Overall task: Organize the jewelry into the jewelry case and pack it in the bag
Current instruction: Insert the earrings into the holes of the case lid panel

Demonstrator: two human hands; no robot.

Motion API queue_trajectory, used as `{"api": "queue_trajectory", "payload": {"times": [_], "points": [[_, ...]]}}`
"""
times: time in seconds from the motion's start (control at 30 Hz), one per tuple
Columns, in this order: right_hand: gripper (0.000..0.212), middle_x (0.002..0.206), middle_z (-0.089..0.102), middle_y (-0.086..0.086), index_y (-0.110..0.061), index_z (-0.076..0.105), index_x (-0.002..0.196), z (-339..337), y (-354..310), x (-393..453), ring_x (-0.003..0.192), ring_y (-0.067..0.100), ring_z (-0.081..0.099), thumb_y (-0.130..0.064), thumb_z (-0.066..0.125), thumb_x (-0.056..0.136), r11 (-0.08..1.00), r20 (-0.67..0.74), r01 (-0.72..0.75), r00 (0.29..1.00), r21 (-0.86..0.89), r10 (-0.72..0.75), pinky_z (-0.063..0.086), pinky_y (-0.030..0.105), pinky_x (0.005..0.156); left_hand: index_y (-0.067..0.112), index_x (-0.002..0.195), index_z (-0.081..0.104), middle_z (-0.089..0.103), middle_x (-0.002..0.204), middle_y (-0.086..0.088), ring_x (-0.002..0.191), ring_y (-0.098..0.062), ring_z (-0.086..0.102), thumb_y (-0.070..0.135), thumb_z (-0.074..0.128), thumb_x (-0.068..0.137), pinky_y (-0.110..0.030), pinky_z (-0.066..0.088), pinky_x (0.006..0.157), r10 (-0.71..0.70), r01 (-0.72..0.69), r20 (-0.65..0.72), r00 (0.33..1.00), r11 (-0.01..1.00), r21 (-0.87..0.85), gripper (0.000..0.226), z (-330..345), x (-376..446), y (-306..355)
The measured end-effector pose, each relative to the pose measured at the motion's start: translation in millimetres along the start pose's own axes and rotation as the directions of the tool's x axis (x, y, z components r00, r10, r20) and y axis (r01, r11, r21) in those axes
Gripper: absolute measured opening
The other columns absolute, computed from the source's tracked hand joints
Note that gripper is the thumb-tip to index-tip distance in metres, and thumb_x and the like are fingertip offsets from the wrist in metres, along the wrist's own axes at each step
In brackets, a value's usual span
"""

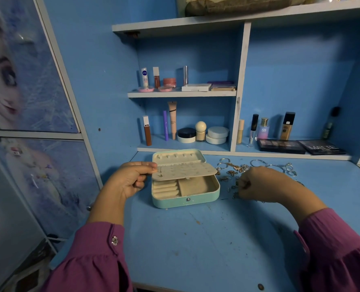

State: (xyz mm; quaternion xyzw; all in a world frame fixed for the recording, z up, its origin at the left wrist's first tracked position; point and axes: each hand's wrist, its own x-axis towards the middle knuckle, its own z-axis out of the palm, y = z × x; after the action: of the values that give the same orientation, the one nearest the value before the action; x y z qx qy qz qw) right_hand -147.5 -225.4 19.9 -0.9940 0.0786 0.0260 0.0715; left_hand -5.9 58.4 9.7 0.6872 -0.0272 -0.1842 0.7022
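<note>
A mint-green jewelry case (196,199) lies open on the blue desk, its lid leaning back. My left hand (130,180) pinches the left edge of the cream earring flap (185,170), holding it level over the compartments. One earring hangs in the flap near my thumb. A pile of jewelry (236,168), with gold pieces and silver rings and bangles, lies right of the case. My right hand (257,184) rests in that pile with fingers curled around a small piece. No bag is in view.
Cosmetics fill the shelves behind the case: tubes, jars and bottles (200,131), plus two eyeshadow palettes (280,145) at the back right. A cabinet door (27,81) with a printed picture stands at the left. The desk's front edge (174,286) lies near me.
</note>
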Motion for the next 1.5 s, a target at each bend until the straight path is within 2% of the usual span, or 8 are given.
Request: {"api": "queue_trajectory", "payload": {"times": [0.13,0.23,0.37,0.53,0.8,1.03,1.13,1.5], "points": [[0.018,0.064,0.06,-0.005,-0.022,0.057,0.062,2,2,2,0.057,0.012,0.054,-0.027,0.059,0.08,1.0,0.005,0.003,1.0,0.0,-0.003,0.048,0.027,0.06,0.006,0.084,0.065,0.062,0.05,0.004,0.032,-0.001,0.031,-0.009,0.06,0.084,-0.012,0.023,0.031,0.001,-0.001,0.003,1.0,1.0,-0.008,0.015,0,-1,0],[0.012,0.069,0.066,-0.004,-0.021,0.063,0.07,2,3,4,0.065,0.014,0.062,-0.025,0.058,0.08,1.0,-0.032,0.012,0.999,0.014,-0.011,0.05,0.028,0.062,0.006,0.084,0.065,0.061,0.049,0.004,0.032,-0.001,0.031,-0.008,0.06,0.084,-0.012,0.024,0.031,0.0,0.0,0.009,1.0,1.0,-0.003,0.015,0,-1,0],[0.013,0.084,0.061,-0.001,-0.016,0.065,0.083,3,1,6,0.078,0.02,0.058,-0.021,0.055,0.089,0.996,-0.232,0.078,0.97,0.037,-0.068,0.048,0.032,0.067,0.006,0.083,0.064,0.061,0.05,0.004,0.032,-0.001,0.031,-0.009,0.06,0.084,-0.012,0.024,0.031,0.0,0.0,0.008,1.0,1.0,-0.005,0.016,0,-1,1],[0.019,0.091,0.057,0.001,-0.012,0.066,0.093,-2,-30,17,0.084,0.019,0.054,-0.024,0.051,0.095,0.966,-0.458,0.255,0.864,0.04,-0.209,0.048,0.037,0.072,0.006,0.081,0.064,0.062,0.052,0.002,0.033,-0.001,0.032,-0.01,0.062,0.082,-0.013,0.025,0.031,-0.001,0.001,0.009,1.0,1.0,0.001,0.016,-1,0,1],[0.024,0.1,0.059,0.002,-0.015,0.064,0.1,-12,-100,60,0.095,0.021,0.053,-0.027,0.044,0.094,0.905,-0.252,0.375,0.873,-0.201,-0.418,0.047,0.034,0.074,0.007,0.082,0.064,0.06,0.049,0.004,0.033,-0.001,0.032,-0.01,0.063,0.081,-0.012,0.023,0.031,0.01,-0.01,0.016,1.0,1.0,-0.003,0.017,-1,2,-1],[0.017,0.092,0.065,-0.001,-0.019,0.062,0.084,-15,-122,79,0.083,0.019,0.058,-0.026,0.048,0.09,0.924,-0.197,0.376,0.902,-0.073,-0.383,0.049,0.033,0.072,0.008,0.082,0.064,0.058,0.047,0.005,0.033,0.0,0.03,-0.011,0.062,0.082,-0.012,0.021,0.032,0.007,-0.007,0.016,1.0,1.0,-0.002,0.018,-2,2,-1],[0.02,0.094,0.067,-0.001,-0.015,0.068,0.09,-16,-127,84,0.084,0.019,0.06,-0.025,0.05,0.09,0.926,-0.226,0.377,0.903,0.007,-0.366,0.05,0.033,0.071,0.008,0.082,0.063,0.057,0.046,0.005,0.033,0.0,0.029,-0.011,0.061,0.082,-0.012,0.021,0.032,0.009,-0.009,0.016,1.0,1.0,-0.009,0.019,-1,3,-1],[0.02,0.099,0.061,0.003,-0.013,0.066,0.095,-17,-146,93,0.091,0.022,0.058,-0.021,0.049,0.093,0.877,-0.233,0.47,0.846,-0.101,-0.48,0.037,0.027,0.07,0.007,0.084,0.064,0.055,0.046,0.005,0.033,-0.001,0.029,-0.009,0.065,0.08,-0.012,0.021,0.031,0.01,-0.01,0.001,1.0,1.0,-0.011,0.016,-1,4,-2]]}}
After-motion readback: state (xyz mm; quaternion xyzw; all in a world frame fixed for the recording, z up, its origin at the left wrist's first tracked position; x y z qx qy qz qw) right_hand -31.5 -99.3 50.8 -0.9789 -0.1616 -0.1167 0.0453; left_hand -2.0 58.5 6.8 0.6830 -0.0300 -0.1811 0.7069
